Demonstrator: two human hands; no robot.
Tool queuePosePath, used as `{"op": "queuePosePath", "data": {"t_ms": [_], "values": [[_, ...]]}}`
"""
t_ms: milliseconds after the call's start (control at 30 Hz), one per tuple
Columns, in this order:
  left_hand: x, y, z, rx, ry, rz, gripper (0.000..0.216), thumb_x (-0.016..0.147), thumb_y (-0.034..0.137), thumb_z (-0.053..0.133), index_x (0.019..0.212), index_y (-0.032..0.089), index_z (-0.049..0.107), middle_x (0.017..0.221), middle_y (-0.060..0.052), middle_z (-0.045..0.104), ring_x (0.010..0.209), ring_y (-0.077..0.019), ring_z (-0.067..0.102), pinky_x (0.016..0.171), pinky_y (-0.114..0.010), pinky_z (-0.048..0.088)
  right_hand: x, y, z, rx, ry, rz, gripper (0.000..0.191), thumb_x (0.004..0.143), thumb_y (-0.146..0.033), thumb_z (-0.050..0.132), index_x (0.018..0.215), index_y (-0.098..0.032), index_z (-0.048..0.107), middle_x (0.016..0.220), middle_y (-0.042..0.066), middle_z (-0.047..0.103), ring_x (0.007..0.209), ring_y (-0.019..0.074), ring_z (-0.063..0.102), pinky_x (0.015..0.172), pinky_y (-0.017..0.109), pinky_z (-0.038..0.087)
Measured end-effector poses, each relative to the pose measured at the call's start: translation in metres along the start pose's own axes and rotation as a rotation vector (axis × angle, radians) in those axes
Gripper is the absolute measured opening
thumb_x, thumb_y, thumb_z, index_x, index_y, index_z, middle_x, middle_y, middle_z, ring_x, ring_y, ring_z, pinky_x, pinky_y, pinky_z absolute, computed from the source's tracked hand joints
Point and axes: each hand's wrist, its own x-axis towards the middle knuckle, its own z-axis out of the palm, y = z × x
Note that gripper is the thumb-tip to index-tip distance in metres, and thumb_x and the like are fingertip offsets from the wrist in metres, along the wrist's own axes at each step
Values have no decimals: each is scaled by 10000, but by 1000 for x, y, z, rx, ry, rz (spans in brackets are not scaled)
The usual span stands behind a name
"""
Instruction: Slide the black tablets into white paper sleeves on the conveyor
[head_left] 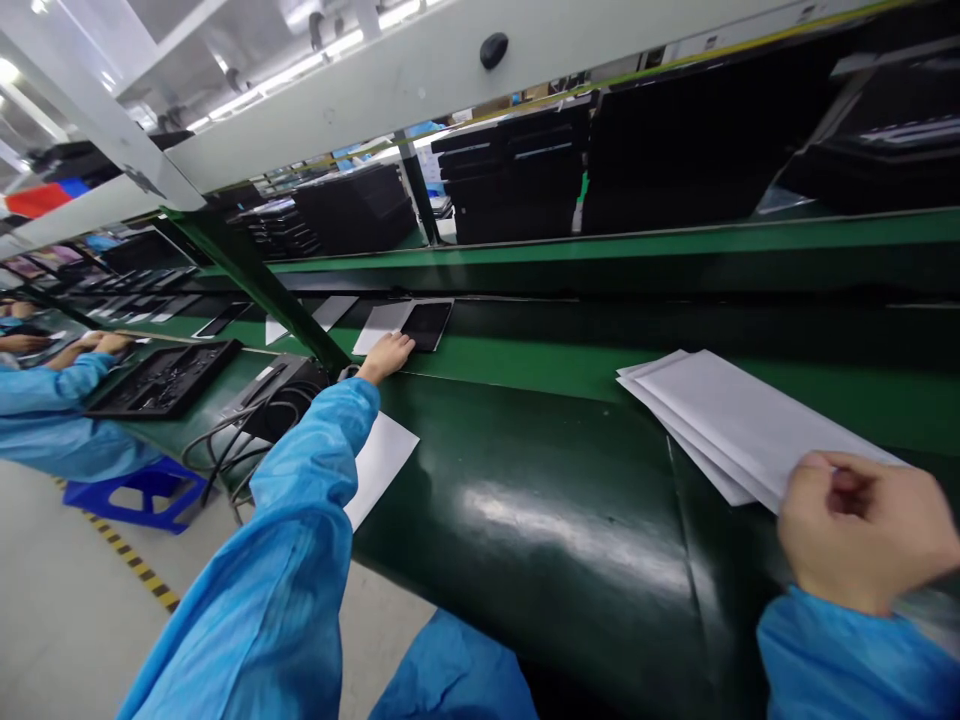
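Note:
My left hand [386,357] reaches to the green conveyor belt and has its fingers closed at the near edge of a thin black panel [427,326]. The panel lies partly over a white sheet [381,324]. Another white sheet [384,462] sits on the bench below my left forearm, which covers part of it. On the right, my right hand [862,525] is curled, thumb and forefinger forming a ring, in front of the near end of a small fanned stack of white sheets [750,420]. Whatever its fingers hold is hidden.
A green post [259,290] rises left of my left hand, beside a dark box with cables [281,400]. Beyond are a black tray [169,378], a co-worker's blue sleeve [56,388] and a blue stool [142,492]. Black stacks [517,180] fill the shelf behind the belt.

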Motion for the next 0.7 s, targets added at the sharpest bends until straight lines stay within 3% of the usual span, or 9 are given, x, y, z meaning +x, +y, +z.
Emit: {"op": "queuePosePath", "data": {"t_ms": [67,167,233,333,400,467,567,700], "values": [[-2,9,-3,-19,56,-10,416,970,125,299,1192,27,637,1172,-246,598,1158,-317,529,1002,-434,387,-14,-27,5,72,17,-141,200,760,-373,563,680,-191,590,529,56,499,490,170,434,540,337,322],[-7,35,-12,-64,147,-3,474,1017,198,249,1223,46,649,1158,-230,602,1145,-305,533,1004,-434,396,-46,-61,15,337,-244,-93,213,869,-365,594,777,-180,646,674,62,598,560,152,515,569,313,397],[-19,63,-21,-148,276,60,480,1039,260,272,1247,76,663,1101,-208,619,1092,-285,551,964,-424,415,-66,-77,23,608,-573,118,285,880,-464,641,894,-181,667,790,76,647,644,172,592,581,306,457],[-57,124,-31,-262,532,223,438,1043,285,333,1233,122,693,939,-153,630,945,-235,573,836,-382,426,-83,-92,29,1026,-1103,529,560,846,-639,702,1176,-198,604,1109,127,681,819,217,683,677,362,566],[-90,171,-34,-309,630,349,399,1045,278,369,1245,151,691,893,-116,630,861,-196,562,776,-351,413,-85,-96,29,1221,-1280,744,694,836,-699,706,1307,-232,501,1322,153,617,965,248,706,821,438,595],[-120,216,-32,-391,643,461,370,1042,263,398,1261,166,681,890,-101,637,842,-182,548,757,-342,407,-83,-97,27,1308,-1322,902,779,805,-723,729,1346,-250,428,1319,146,625,975,261,719,838,450,597],[-145,263,-26,-503,652,611,326,1029,229,441,1240,190,686,931,-84,669,881,-172,558,804,-343,415,-81,-96,24,1242,-1264,1035,817,718,-628,844,1298,-231,427,1049,71,701,780,220,714,651,344,583],[-145,272,-11,-582,739,536,358,989,236,508,1303,220,680,1047,-107,685,1031,-206,587,912,-373,424,-77,-96,23,1119,-1107,1108,759,595,-451,925,1172,-194,504,790,-6,666,563,148,621,488,252,508]]}}
